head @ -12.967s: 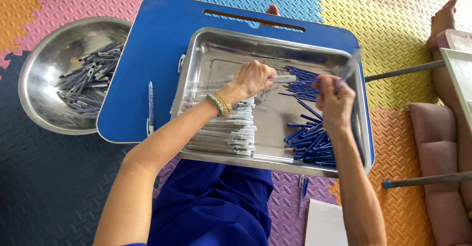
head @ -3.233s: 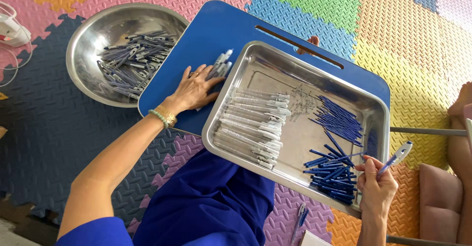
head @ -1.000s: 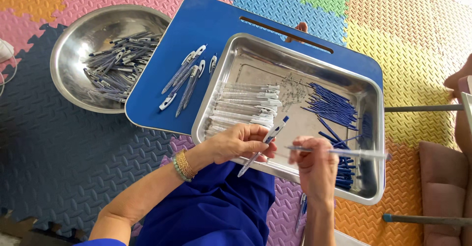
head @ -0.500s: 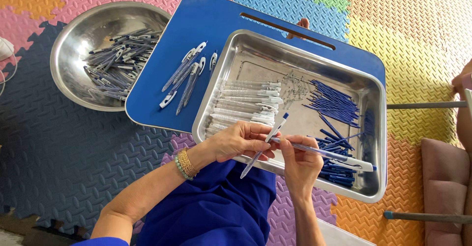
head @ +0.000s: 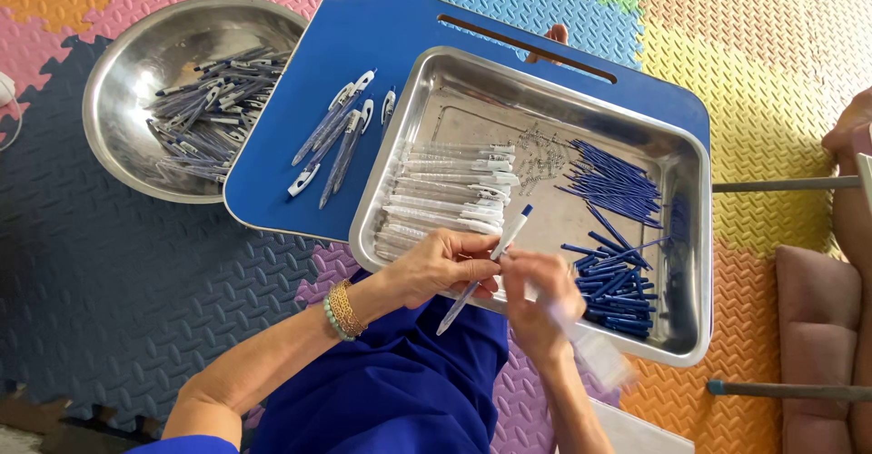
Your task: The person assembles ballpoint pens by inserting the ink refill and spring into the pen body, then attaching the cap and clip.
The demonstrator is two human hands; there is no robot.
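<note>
A blue bench (head: 381, 45) carries a steel tray (head: 690, 236) of clear barrels (head: 450, 191) and blue refills (head: 618, 182). Above the tray's near rim, the left hand (head: 440, 268) fingers pinch a slim clear pen (head: 486, 266) with a blue tip, tilted. The right hand (head: 540, 300) fingers close at its middle, blurred.

Home floor used as piecework spot, not workshop: coloured interlocking foam mats (head: 763, 100), pink cushioned seat (head: 817, 318) at edge, blue lap desk (head: 363, 27) as bench (worker sitting on floor). Pen parts sorted in steel tray (head: 690, 236) and steel bowl (head: 136, 64).
</note>
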